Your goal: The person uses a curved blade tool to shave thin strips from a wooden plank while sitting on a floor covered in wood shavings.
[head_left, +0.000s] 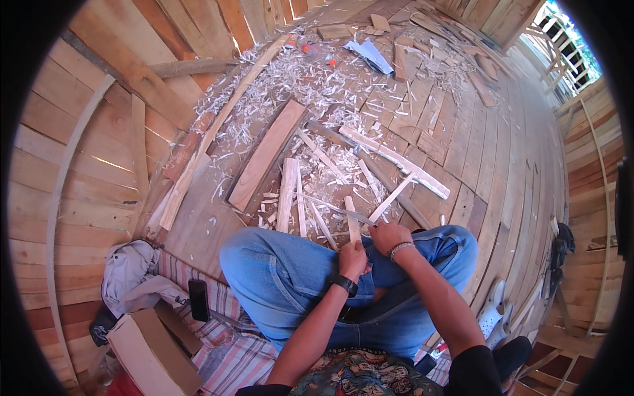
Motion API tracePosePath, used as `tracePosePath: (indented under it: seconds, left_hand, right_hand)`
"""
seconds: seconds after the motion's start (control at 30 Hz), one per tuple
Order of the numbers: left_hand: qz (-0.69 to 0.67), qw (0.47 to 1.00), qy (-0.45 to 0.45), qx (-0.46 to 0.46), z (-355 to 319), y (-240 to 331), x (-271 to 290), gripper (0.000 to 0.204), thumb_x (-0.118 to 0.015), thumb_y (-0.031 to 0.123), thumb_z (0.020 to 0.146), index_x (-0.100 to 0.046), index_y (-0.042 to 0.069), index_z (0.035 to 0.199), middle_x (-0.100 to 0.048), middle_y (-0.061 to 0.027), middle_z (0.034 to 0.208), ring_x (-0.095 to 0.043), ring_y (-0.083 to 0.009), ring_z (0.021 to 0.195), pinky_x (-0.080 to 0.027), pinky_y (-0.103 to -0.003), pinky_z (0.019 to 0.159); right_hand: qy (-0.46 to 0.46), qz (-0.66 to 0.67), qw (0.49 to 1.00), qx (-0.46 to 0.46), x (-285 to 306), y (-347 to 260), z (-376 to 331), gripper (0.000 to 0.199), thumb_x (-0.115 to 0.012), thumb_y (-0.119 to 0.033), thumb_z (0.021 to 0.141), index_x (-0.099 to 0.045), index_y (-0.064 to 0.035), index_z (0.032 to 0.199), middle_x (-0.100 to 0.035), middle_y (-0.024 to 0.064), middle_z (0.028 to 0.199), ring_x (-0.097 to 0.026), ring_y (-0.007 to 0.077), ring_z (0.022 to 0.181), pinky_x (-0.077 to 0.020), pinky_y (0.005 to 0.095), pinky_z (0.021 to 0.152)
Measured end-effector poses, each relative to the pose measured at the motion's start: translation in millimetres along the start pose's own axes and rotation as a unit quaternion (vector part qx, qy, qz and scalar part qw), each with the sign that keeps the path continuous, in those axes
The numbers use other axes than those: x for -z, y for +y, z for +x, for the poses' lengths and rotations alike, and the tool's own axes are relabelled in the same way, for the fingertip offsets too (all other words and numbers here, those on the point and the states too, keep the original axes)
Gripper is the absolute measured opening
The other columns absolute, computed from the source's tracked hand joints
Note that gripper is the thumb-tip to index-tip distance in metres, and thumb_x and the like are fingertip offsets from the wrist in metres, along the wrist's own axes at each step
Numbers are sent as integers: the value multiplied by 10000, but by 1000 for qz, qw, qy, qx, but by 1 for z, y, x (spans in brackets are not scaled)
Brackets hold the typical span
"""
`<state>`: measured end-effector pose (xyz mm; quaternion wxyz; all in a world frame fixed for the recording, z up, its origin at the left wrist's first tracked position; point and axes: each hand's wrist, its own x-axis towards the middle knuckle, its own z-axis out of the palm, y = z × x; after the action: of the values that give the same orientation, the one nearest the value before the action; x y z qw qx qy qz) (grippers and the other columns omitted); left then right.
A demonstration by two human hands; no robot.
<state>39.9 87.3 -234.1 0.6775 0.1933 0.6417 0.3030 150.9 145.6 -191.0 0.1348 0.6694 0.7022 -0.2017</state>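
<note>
My left hand (354,259), with a dark watch on its wrist, is closed round the lower end of a short wooden strip (352,221). The strip points away from my lap. In my closed right hand (389,238), below a bracelet, is a knife whose thin blade (360,216) reaches left across the strip; its handle is hidden by my fingers. Whether the edge bites into the wood I cannot tell. Just beyond my knees lie several pale wooden sticks, among them a thicker stick (286,195) and a rough whittled piece (396,161).
A flat plank (267,155) lies ahead amid curled wood shavings (290,82). Blue jeans (284,277) cover my crossed legs. To the left are a phone (198,300), a cardboard box (155,353) and a striped cloth (228,350); light clogs (490,315) stand at right. Plank walls enclose the floor.
</note>
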Motion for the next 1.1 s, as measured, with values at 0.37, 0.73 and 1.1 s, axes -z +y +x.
tracePosePath:
  seconds: [0.37,0.73,1.1]
  left_hand:
    - [-20,1000,4,-17,1,-3,0,305,-403,259,956,-488,4,811,-478,-61,541,-470,-162,339,-368,-281,293]
    - [20,999,31,-28,-1,-1,-3,324,-395,229,959,-498,-17,775,-489,-80,521,-497,-190,346,-384,-302,300]
    - [-12,999,13,-34,5,-2,0,315,-398,248,953,-495,-7,795,-468,-64,533,-468,-174,339,-354,-295,297]
  right_hand:
    - [7,-34,999,22,11,2,-25,433,-471,-410,898,-678,-34,846,-673,186,814,-667,336,782,-529,436,696]
    - [1,-53,999,-7,-4,-7,-20,388,-470,-379,918,-679,-55,877,-685,133,867,-674,297,815,-540,392,697]
    - [-2,-42,999,13,15,-3,-33,429,-456,-395,922,-672,-35,837,-682,157,862,-672,306,811,-537,405,689]
